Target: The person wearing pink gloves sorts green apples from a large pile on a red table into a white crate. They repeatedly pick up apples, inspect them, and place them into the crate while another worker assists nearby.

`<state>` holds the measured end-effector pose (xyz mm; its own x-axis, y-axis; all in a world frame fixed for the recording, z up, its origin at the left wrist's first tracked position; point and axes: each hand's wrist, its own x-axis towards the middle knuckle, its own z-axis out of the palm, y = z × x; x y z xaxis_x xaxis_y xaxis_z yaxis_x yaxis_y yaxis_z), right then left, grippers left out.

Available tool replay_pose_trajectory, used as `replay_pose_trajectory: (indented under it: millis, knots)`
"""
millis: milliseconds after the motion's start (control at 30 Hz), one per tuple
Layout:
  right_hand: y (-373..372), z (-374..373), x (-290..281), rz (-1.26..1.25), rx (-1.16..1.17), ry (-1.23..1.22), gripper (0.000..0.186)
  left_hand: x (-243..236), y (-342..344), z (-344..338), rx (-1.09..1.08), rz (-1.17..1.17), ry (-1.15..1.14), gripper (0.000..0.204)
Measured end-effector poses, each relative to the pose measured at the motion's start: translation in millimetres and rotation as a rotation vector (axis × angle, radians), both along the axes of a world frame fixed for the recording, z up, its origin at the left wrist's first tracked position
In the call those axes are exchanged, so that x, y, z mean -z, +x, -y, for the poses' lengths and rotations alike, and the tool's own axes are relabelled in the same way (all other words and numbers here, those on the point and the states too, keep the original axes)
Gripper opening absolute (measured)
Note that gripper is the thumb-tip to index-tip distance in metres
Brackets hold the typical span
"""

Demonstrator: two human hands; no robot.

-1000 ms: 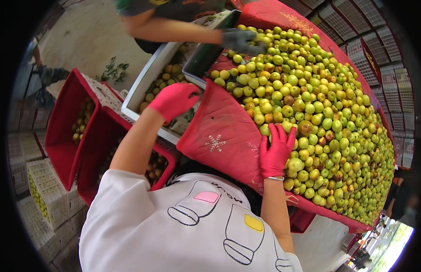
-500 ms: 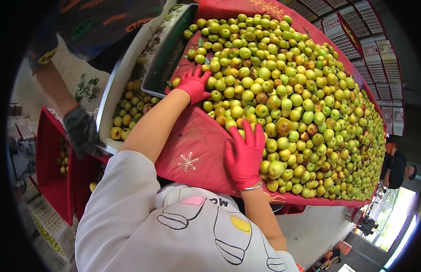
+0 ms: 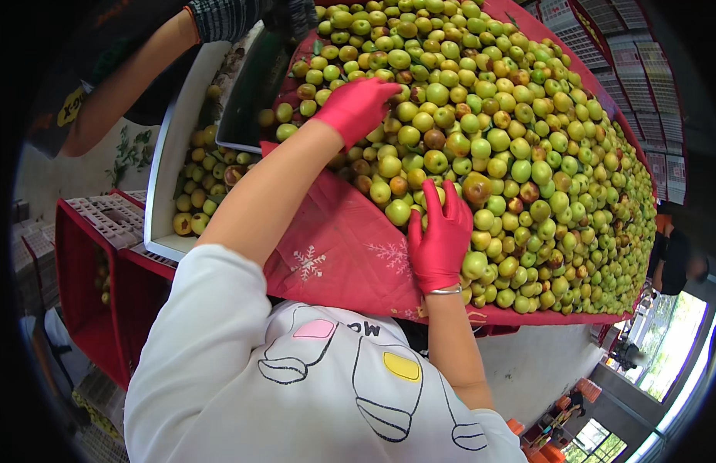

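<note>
A wide heap of yellow-green jujubes (image 3: pixel 527 170), some with brown patches, lies on a red quilted cloth (image 3: pixel 335 255). My left hand (image 3: pixel 358 110), in a pink glove, is laid over the near left part of the heap. Its fingers stretch to the right across the fruit, and their tips are partly hidden. Nothing shows held in it. My right hand (image 3: pixel 441 243), gloved in the same pink, rests at the heap's near edge. Its fingers and thumb are apart and touch the jujubes, without a visible grip.
Left of the heap stands a dark green tray (image 3: pixel 254 96) beside a pale-rimmed trough (image 3: pixel 161 185) holding more jujubes. A co-worker's gloved hand (image 3: pixel 227 17) reaches in from the upper left. Red-lined crates (image 3: pixel 88 301) stand at the lower left. Stacked white crates (image 3: pixel 647 92) line the far right.
My left hand has swung right and further over the heap, its fingers drawing closer together. My right hand has shifted slightly right. The co-worker's hand has moved up from the trough's near end.
</note>
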<state>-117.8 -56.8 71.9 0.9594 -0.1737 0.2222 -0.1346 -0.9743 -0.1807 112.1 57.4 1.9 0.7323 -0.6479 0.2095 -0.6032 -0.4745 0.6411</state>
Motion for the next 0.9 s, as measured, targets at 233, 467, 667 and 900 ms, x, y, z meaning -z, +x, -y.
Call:
replay_pose_trajectory:
  millis: [233, 467, 667, 900]
  knots:
    - [-11, -2, 1, -0.024, -0.007, -0.006, 0.052, 17, 20, 20, 0.017, -0.026, 0.000, 0.042]
    - [-14, 1, 5, 0.006, -0.026, 0.044, 0.052, 3, -21, -17, -0.275, -0.587, -0.400, 0.028]
    - [-14, 6, 8, 0.032, -0.063, 0.066, 0.050, -49, -85, -106, -0.346, -0.743, -0.336, 0.029]
    - [-14, 4, 3, 0.033, -0.058, 0.039, 0.049, -63, -154, -351, -0.483, -0.435, 0.820, 0.040]
